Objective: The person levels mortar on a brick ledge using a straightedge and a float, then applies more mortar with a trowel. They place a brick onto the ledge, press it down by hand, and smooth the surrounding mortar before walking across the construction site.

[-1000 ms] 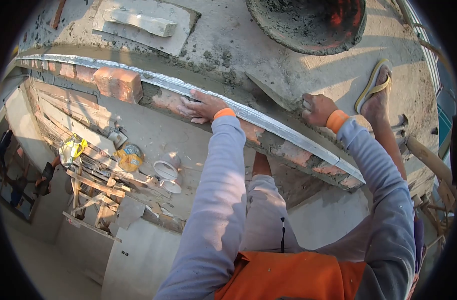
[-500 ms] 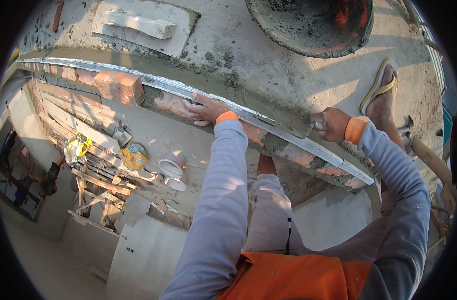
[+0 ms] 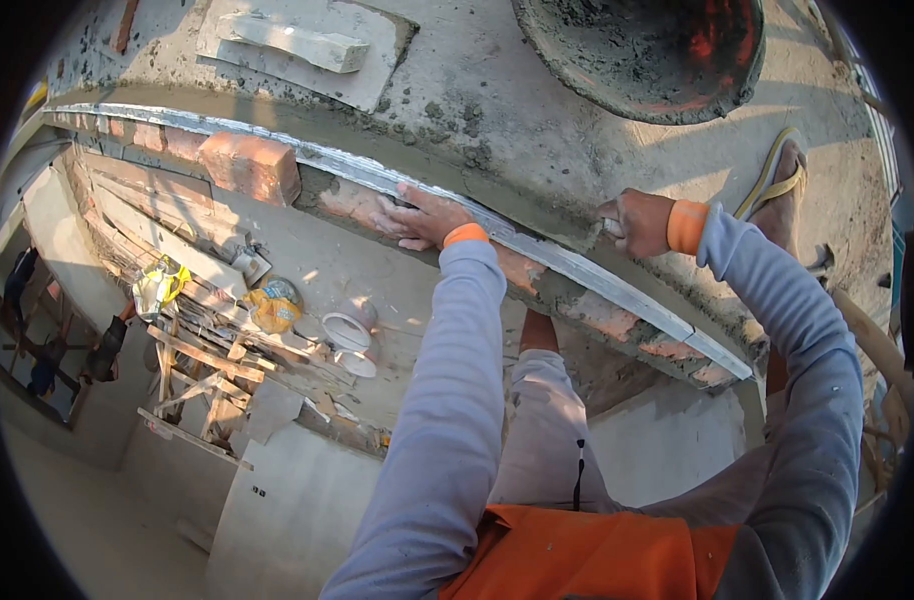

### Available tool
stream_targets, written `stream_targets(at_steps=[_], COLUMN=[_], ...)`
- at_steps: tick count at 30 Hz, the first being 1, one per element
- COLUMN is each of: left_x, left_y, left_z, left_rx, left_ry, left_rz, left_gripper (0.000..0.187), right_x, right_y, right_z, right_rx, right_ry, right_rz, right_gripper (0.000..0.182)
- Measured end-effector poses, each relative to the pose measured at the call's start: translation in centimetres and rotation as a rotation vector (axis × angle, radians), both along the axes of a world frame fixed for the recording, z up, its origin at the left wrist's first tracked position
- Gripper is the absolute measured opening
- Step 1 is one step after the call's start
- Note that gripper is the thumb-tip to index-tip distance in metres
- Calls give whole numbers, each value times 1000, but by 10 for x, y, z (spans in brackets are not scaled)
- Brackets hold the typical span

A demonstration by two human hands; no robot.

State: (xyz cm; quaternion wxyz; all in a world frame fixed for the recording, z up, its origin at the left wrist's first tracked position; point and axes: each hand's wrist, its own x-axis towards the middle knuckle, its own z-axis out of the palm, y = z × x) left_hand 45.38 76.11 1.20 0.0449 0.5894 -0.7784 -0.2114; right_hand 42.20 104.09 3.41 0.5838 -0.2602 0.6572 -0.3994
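Observation:
A long, pale metal straightedge (image 3: 347, 165) lies along the edge of a low brick wall, beside a strip of wet mortar (image 3: 537, 215). My left hand (image 3: 432, 217) rests over it around mid-length, with one finger on the bar and the others against the brick side, pressing and holding it. My right hand (image 3: 645, 222) is closed around a small trowel (image 3: 610, 228) at the mortar strip. Most of that tool is hidden by my fingers, and its blade is hard to make out. A loose brick (image 3: 249, 168) sits against the bar, left of my left hand.
A mortar-crusted tub (image 3: 647, 60) stands at the top right. A flat board float (image 3: 297, 50) with a block handle lies at the top left. Below the wall are scrap timber (image 3: 207, 375), buckets (image 3: 349, 330) and yellow bags. A sandalled foot (image 3: 777, 185) stands at right.
My right hand with the trowel has moved left along the mortar strip. My left hand stays on the straightedge. The whole view has shifted slightly.

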Motion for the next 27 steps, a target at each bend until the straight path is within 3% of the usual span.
stream_targets(at_steps=[5,8,9,11,13,19,21,24,27], left_x=[0,6,21,19,9,5,4,2,-4], left_y=[2,-3,-19,-15,-7,-3,-3,0,6], left_z=[-3,-13,-32,-27,-14,-10,-9,-9,-1], left_rx=[14,-25,-128,-226,-92,-82,-70,-197,-143], left_ry=[45,-11,-77,-145,-100,-3,-52,-60,28], left_rz=[-20,16,-115,-251,-101,-59,-52,-54,-33], left_gripper=[63,47,53,59,58,58,58,49,51], right_x=[25,49,59,60,53,66,72,66,60], right_y=[46,56,50,40,42,77,81,65,46], right_z=[17,-5,-9,-6,9,61,53,18,22], right_rx=[56,187,215,268,237,242,285,388,313], right_ry=[-91,17,72,130,133,124,100,144,135], right_rz=[-81,-90,-75,-6,38,35,-77,10,42], right_gripper=[21,26,24,24,27,24,22,23,20])
